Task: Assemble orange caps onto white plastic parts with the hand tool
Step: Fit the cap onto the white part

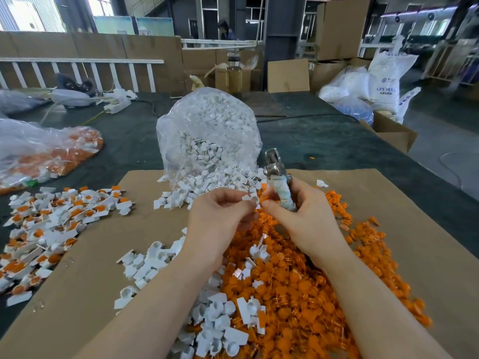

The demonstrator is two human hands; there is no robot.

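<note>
- Your left hand (220, 216) pinches a white part (252, 198) between thumb and fingertips, held up over the heaps at the middle of the sheet.
- Your right hand (298, 216) has its fingers curled round the wrapped handle of the tool (278, 177), whose metal head points up and away from you.
- Your right thumb and forefinger meet at the white part too; something orange shows just beside it, but whether they grip a cap there is hard to tell.
- Loose caps (298, 294) lie in a broad orange heap under and to the right of your hands, on the cardboard (414, 242).
- More white parts (215, 327) are scattered across the heap's left edge and near your left forearm.
- A clear bag (207, 136) of white parts stands just beyond your hands, spilling onto the cardboard.
- Finished pieces (51, 224), white with orange, lie in a pile at the left.
- A second bag (39, 151) with orange and white pieces lies at the far left on the dark table (324, 141).
</note>
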